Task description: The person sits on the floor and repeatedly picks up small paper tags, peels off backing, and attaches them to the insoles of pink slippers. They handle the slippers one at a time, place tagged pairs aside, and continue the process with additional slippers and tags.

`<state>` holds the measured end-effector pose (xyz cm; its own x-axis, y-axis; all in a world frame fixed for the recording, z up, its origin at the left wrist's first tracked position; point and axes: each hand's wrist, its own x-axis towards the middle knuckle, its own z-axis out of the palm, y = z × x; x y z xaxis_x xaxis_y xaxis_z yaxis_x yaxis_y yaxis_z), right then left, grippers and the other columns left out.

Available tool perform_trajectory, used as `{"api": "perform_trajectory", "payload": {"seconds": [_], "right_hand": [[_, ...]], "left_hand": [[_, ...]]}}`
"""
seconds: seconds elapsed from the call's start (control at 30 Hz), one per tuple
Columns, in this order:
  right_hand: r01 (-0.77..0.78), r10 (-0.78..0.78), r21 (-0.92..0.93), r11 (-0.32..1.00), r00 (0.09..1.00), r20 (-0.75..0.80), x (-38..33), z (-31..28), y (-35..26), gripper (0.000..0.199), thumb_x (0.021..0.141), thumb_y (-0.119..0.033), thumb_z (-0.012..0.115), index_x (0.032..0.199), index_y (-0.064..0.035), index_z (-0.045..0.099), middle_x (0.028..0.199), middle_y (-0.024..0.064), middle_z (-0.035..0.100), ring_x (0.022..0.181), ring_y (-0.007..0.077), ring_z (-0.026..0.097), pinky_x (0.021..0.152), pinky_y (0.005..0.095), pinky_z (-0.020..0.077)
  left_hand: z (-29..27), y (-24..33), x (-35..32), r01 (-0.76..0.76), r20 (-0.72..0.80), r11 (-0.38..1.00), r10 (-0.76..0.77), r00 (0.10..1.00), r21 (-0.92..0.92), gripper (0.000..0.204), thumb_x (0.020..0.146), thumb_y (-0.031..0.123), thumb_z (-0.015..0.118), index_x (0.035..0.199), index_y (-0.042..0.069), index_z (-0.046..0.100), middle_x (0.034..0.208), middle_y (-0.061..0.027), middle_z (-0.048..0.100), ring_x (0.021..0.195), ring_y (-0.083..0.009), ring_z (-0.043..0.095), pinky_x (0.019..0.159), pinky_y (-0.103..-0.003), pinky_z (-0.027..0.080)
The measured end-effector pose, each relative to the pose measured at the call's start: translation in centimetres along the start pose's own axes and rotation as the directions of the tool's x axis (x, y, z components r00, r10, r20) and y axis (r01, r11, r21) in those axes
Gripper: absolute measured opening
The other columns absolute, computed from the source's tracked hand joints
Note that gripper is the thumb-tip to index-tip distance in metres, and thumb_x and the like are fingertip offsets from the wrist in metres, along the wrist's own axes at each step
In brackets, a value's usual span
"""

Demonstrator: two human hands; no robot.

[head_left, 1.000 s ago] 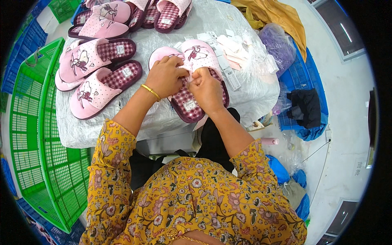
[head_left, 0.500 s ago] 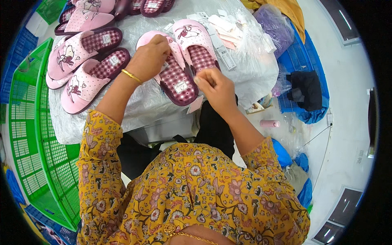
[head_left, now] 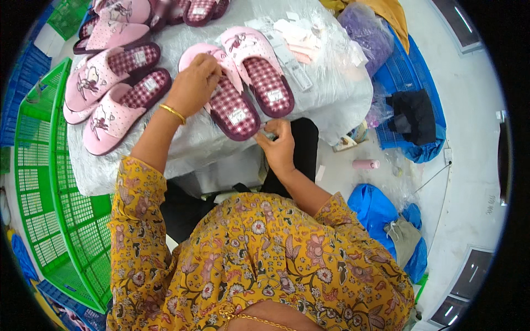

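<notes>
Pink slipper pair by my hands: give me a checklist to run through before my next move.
1. The pair's left slipper and right slipper side by side, toes pointing away from you: ok.
2. Insole labels showing in both: ok.
3. Left slipper uncovered: not ok, your left hand covers part of it.
4. Left hand's grip: cannot tell, hidden.
5. Right hand clear of the left slipper's heel: cannot tell, contact unclear.

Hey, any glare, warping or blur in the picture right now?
Head view: the green crate bows near the dark left rim, fisheye-style; same head view: crinkled plastic sheeting catches bright glints, pale papers look washed out; head view again: the middle pink slippers look fairly sharp.
</notes>
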<state>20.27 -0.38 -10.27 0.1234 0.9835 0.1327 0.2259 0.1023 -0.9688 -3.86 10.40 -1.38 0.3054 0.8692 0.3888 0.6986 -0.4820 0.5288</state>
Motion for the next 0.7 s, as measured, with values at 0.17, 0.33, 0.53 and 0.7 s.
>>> {"api": "perform_trajectory", "payload": {"seconds": [0.17, 0.33, 0.53, 0.7], "right_hand": [[-0.050, 0.048, 0.031, 0.998, 0.997, 0.059, -0.6, -0.9, -0.2, 0.030, 0.082, -0.011, 0.082, 0.096, -0.0033, 0.056, 0.077, -0.0024, 0.052, 0.070, 0.0061, 0.048, 0.065, 0.0242, 0.0441], [-0.120, 0.118, -0.002, 0.993, 0.975, 0.189, 0.8, -5.9, -6.6, 0.021, 0.083, -0.008, 0.080, 0.087, -0.0028, 0.060, 0.074, -0.0065, 0.048, 0.068, 0.0039, 0.042, 0.060, 0.0224, 0.0386], [-0.022, 0.026, -0.016, 1.000, 0.927, 0.374, 8.6, -5.8, -10.1, 0.024, 0.082, -0.015, 0.081, 0.088, -0.0017, 0.063, 0.074, -0.0037, 0.054, 0.068, 0.0060, 0.046, 0.061, 0.0242, 0.0416], [0.082, 0.025, -0.262, 0.962, 0.925, 0.379, 12.1, -3.8, -8.1, 0.036, 0.076, -0.017, 0.084, 0.103, -0.0024, 0.065, 0.081, 0.0052, 0.064, 0.075, 0.0146, 0.062, 0.070, 0.0296, 0.0506]], "left_hand": [[0.1, -0.4, -0.2, -0.070, -0.048, 0.996, 0.067, 0.997, -0.049, 0.009, 0.088, 0.012, 0.061, 0.092, 0.005, 0.057, 0.099, -0.0167, 0.059, 0.101, -0.0389, 0.059, 0.085, -0.047, 0.051], [0.2, 1.2, 0.7, -0.051, -0.007, 0.998, 0.050, 0.999, -0.043, 0.008, 0.088, 0.012, 0.061, 0.090, 0.005, 0.058, 0.101, -0.0159, 0.059, 0.098, -0.0370, 0.061, 0.084, -0.046, 0.052], [-0.2, 1.7, 0.7, -0.195, -0.106, 0.981, 0.192, 0.976, -0.021, 0.006, 0.087, 0.007, 0.063, 0.089, 0.003, 0.060, 0.109, -0.0150, 0.059, 0.099, -0.0344, 0.061, 0.084, -0.041, 0.051], [-2.1, 5.2, 0.2, -0.192, -0.279, 0.981, 0.179, 0.943, -0.018, 0.007, 0.084, 0.003, 0.065, 0.091, 0.003, 0.062, 0.109, -0.0133, 0.061, 0.095, -0.0299, 0.062, 0.082, -0.037, 0.051]]}}
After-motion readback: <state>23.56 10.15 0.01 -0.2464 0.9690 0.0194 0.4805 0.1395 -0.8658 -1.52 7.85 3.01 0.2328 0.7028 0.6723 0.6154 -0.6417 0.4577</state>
